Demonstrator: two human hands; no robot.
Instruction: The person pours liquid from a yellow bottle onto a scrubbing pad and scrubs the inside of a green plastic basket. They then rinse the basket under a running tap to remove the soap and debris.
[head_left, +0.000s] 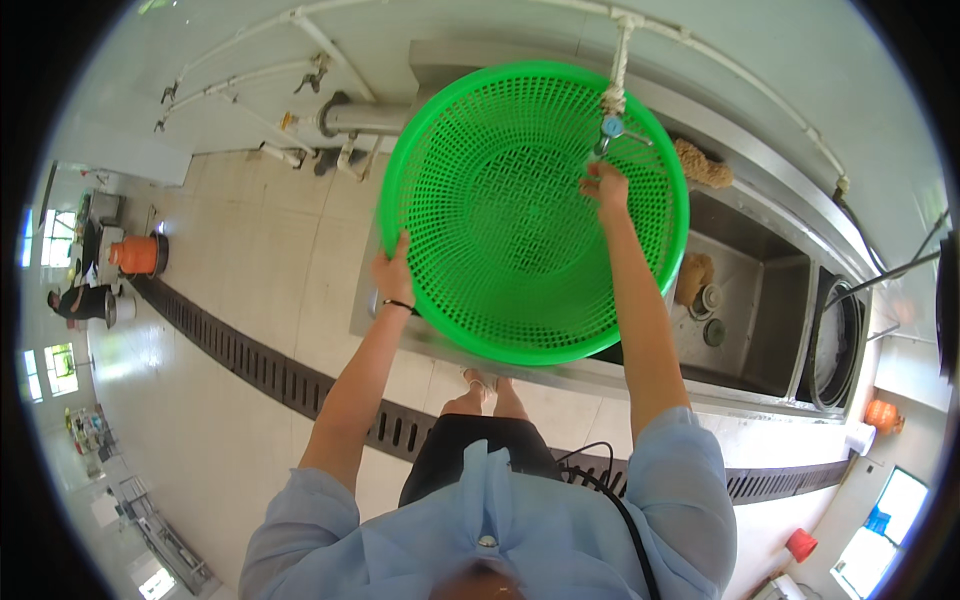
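A large green plastic mesh basket (517, 202) sits over the stainless steel sink unit, its open mouth facing up. My left hand (395, 276) grips its left rim, thumb over the edge. Above the basket's right side, my right hand (609, 186) is just below the spout of a wall tap (610, 135) with a blue-marked top. Its fingers are bent; whether anything small is between them cannot be made out. The basket hides much of the sink beneath it.
To the right is a sink basin (757, 315) with a brown sponge-like clump (695, 277) and a drain fitting (705, 301). Another brown clump (703, 163) lies on the back ledge. A floor drain grate (247, 360) runs behind me. A person (82, 301) stands far left.
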